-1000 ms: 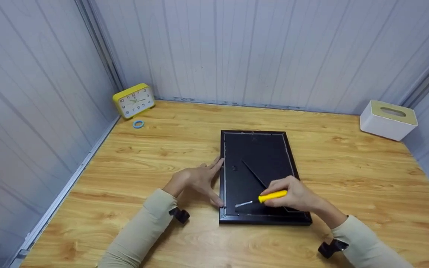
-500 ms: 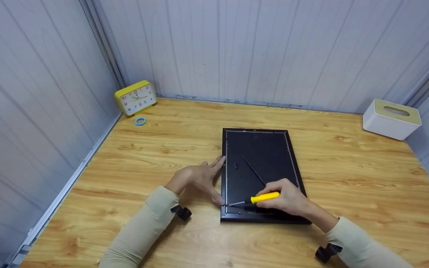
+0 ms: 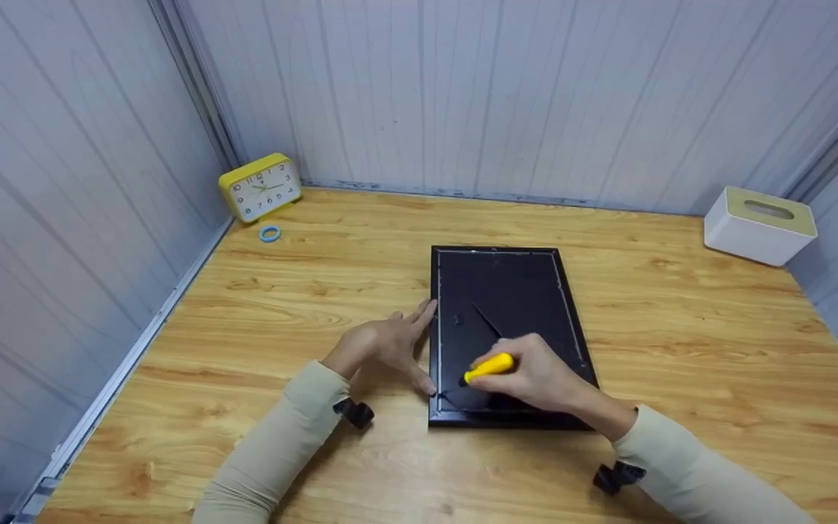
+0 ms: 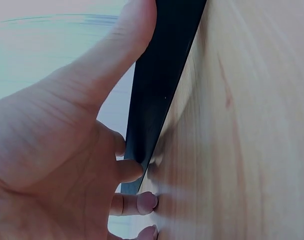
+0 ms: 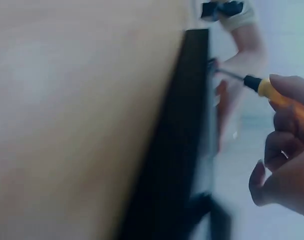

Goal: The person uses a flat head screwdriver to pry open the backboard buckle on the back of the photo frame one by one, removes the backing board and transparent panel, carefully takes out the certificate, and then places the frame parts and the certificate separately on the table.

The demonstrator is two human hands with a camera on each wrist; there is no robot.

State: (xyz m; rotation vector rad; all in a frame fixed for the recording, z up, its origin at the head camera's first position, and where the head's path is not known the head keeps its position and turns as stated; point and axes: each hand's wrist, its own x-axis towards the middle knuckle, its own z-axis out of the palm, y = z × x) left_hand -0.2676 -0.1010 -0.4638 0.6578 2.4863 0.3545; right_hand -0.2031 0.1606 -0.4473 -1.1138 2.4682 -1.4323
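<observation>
A black picture frame (image 3: 506, 284) lies back side up on the wooden table, its stand leg slanting across the backing. My right hand (image 3: 539, 375) grips the yellow handle of a screwdriver (image 3: 489, 368) above the frame's lower half. In the right wrist view the screwdriver's shaft (image 5: 230, 74) reaches to the frame's edge, near the left thumb. My left hand (image 3: 390, 348) is spread along the frame's left side, thumb and fingertips against it. The left wrist view shows the thumb (image 4: 124, 45) on the frame's side wall (image 4: 159, 75), with lower fingers by the tabletop.
At the back left a yellow alarm clock (image 3: 262, 191) stands with a small blue ring (image 3: 269, 233) before it. A white tissue box (image 3: 757, 236) sits at the back right. Panelled walls (image 3: 455, 94) enclose the table (image 3: 339, 269) on three sides.
My right hand has moved left with the screwdriver, and its handle now tilts more steeply. The screwdriver's tip has gone to the frame's lower left edge. My left hand stays in place.
</observation>
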